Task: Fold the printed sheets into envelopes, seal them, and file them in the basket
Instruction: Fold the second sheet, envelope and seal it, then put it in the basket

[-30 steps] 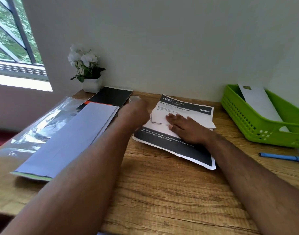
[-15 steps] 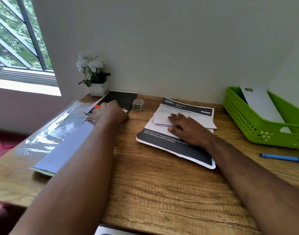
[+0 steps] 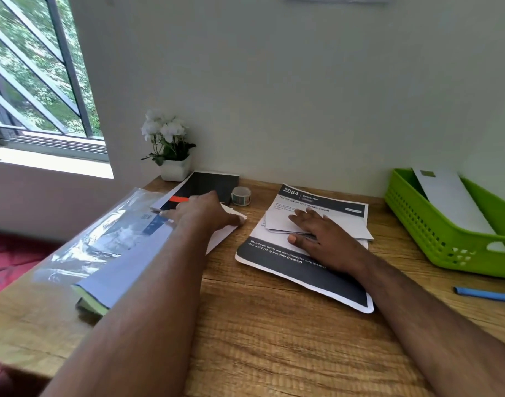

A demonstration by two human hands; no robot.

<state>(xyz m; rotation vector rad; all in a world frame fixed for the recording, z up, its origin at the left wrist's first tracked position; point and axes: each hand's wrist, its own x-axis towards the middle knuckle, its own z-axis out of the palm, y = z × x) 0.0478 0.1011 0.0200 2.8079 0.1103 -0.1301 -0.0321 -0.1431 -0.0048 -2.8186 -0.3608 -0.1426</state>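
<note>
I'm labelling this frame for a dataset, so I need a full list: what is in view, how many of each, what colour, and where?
wooden desk: 1, brown, fills the foreground.
printed sheet: 1, black and white, centre of desk.
folded paper: white, count unclear, on the printed sheet under the right hand.
sticker roll: 1, pale, behind the left hand.
black notebook: 1, back left.
envelope stack: white, count unclear, left on desk.
plastic sleeve: 1, clear, far left.
basket: 1, green, right.
envelope: 1, white, in the basket.
pen: 1, blue, right edge.
potted flowers: 1, white, back corner.
left hand: on the envelope stack.
right hand: flat on the folded paper.
</note>
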